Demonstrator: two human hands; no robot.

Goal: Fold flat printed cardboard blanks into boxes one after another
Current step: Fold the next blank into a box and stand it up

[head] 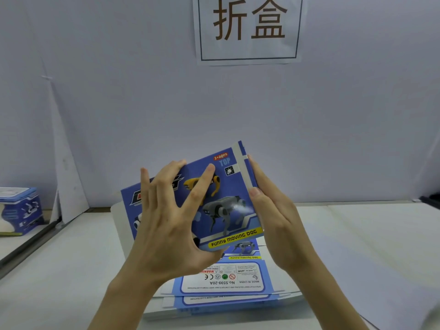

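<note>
Head view: box (215,201) tilted, printed top upper-right.

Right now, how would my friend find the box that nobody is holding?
Start at the big paper sign on the back wall, then look down and far left. There at the picture's edge sits a small blue-and-white box. Unlike the held box between the left hand and right hand, and the flat blanks on the table, it stands alone, folded and untouched.

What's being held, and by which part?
The blue box: left hand spread across its printed front, right hand flat against its right side.
</note>
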